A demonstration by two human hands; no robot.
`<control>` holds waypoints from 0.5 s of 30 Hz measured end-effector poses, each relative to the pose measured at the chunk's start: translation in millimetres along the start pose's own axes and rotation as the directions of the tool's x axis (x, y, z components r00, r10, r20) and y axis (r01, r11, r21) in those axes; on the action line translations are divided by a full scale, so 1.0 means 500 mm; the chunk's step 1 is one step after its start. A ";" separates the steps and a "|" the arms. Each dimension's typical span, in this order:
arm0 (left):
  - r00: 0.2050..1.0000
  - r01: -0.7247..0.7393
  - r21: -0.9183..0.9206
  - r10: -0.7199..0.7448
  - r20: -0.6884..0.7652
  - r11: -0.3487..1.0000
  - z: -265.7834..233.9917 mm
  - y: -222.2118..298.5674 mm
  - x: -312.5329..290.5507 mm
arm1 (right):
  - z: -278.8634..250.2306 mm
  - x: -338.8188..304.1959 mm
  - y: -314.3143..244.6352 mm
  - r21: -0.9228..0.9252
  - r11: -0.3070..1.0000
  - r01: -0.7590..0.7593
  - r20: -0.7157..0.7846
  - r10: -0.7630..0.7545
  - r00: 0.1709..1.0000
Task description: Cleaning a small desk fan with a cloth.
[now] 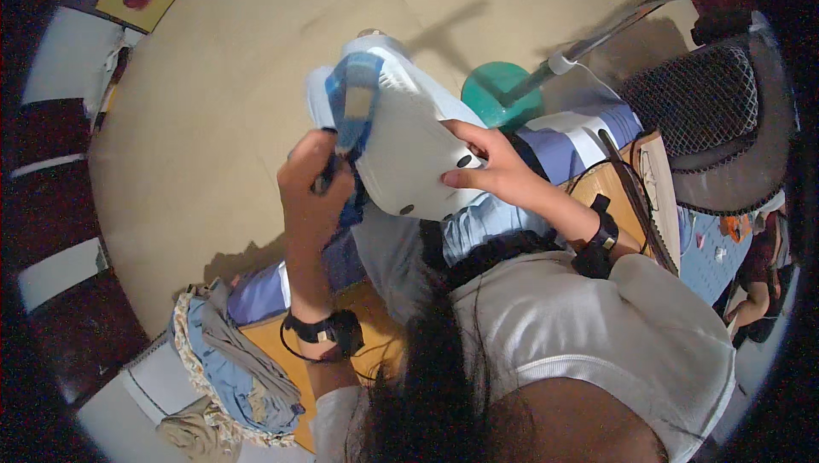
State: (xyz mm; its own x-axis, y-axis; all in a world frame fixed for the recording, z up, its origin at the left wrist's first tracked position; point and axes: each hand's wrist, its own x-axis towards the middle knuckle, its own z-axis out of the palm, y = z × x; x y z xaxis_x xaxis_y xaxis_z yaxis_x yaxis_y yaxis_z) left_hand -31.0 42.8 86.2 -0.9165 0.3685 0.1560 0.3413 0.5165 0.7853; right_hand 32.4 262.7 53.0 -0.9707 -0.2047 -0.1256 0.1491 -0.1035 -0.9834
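The left hand (311, 177) is curled into a fist, its fingers closed around the blue checked cloth (354, 92), which rises out of the top of the grip and drapes over the upper end of the white iron (408, 151). A dark bit of something shows between those fingers, too small to tell what. The right hand (490, 168) lies flat against the iron's white side, fingers spread apart and pressed onto its surface, the thumb low beside a dark button; it steadies rather than wraps. So the iron sits between the two hands, just right of the left knuckles and under the right fingertips, with the cloth touching it at the top. Below both wrists lies a light blue garment (478, 224) on an orange board (281, 352). A heap of clothes (230, 361) rests well below the left fingers, and a green stool (499, 92) stands just above the right ones.
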 end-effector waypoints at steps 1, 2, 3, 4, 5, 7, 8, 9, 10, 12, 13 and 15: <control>1.000 0.022 -0.017 -0.022 -0.020 1.000 -0.005 -0.008 -0.021 | 0.003 0.005 0.003 -0.022 1.000 0.009 0.012 -0.008 1.000; 1.000 0.022 0.003 -0.022 -0.020 1.000 -0.011 -0.009 -0.037 | 0.005 0.011 0.006 -0.043 0.999 0.017 0.025 -0.016 1.000; 1.000 0.022 0.023 -0.021 -0.020 0.999 -0.017 -0.010 -0.052 | 0.007 0.017 0.009 -0.065 0.998 0.026 0.037 -0.024 0.999; 1.000 0.026 0.045 -0.025 -0.018 0.999 -0.021 -0.010 -0.062 | 0.012 0.022 0.009 -0.124 0.992 -0.017 0.039 0.022 0.999; 0.998 0.069 0.033 -0.068 -0.010 0.997 -0.028 -0.012 -0.065 | 0.019 0.027 0.006 -0.184 0.981 -0.060 0.039 0.068 0.997; 0.988 0.155 0.015 -0.155 0.001 0.988 -0.044 -0.012 -0.064 | 0.035 0.035 -0.007 -0.274 0.958 -0.087 0.046 0.103 0.994; 0.981 0.191 0.014 -0.191 -0.025 0.981 -0.048 -0.016 -0.063 | 0.043 0.039 -0.016 -0.304 0.950 -0.072 0.056 0.094 0.994; 0.973 0.227 0.013 -0.226 -0.051 0.974 -0.049 -0.023 -0.061 | 0.050 0.040 -0.020 -0.333 0.941 -0.057 0.067 0.083 0.994; 0.966 0.250 0.001 -0.249 -0.073 0.968 -0.047 -0.033 -0.055 | 0.056 0.040 -0.017 -0.297 0.953 -0.059 0.060 0.080 0.995; 0.985 0.151 0.049 -0.147 -0.087 0.987 -0.045 -0.044 -0.048 | 0.065 0.040 -0.006 -0.222 0.973 -0.062 0.045 0.074 0.996; 0.991 0.105 0.074 -0.099 -0.091 0.992 -0.044 -0.046 -0.048 | 0.067 0.041 -0.001 -0.271 0.962 -0.017 0.053 0.032 0.998; 0.991 0.124 0.171 -0.113 -0.072 0.977 -0.048 -0.038 -0.049 | 0.069 0.043 0.005 -0.366 0.928 0.072 0.071 -0.050 0.996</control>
State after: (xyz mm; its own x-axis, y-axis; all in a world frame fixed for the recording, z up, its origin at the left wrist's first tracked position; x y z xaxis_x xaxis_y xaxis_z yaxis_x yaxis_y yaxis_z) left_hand -20.0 5.5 81.9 -0.9617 0.2513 0.1092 0.2561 0.6828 0.6842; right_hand 18.2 224.6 52.4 -0.9612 -0.2677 -0.0672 -0.0006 0.2453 -0.9695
